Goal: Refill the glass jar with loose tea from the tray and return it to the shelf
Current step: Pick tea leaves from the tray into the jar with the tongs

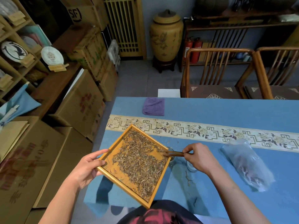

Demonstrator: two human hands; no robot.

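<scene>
The fingers [187, 151] of the right hand [198, 158] are curled and pinch the near end of a slim wooden scoop [174, 153], whose far end reaches left over the right corner of the wooden tray [113, 176] and into the loose tea [139, 160]; the left hand [85, 167] grips the tray's left edge, thumb lying on the rim and the other fingers curled beneath, holding it tilted above the table's near left corner; the tea lies in a broad drift across the tray, thickest toward the corner nearest the scoop; just under the right fingers and the tray's right corner a glass jar [171, 155] stands on the blue tablecloth [210, 110], mostly hidden by the tray, so how full it is cannot be told; a second clear glass piece [191, 167] sits below the right hand, partly hidden; a few stray leaves lie on the cloth beneath the right forearm; to the right of the right fingers lies a crumpled clear plastic bag [247, 164] with some dark leaf inside; beyond the fingers runs a patterned cream runner [202, 131], and farther still, near the table's far edge, a folded purple cloth [153, 106].
</scene>
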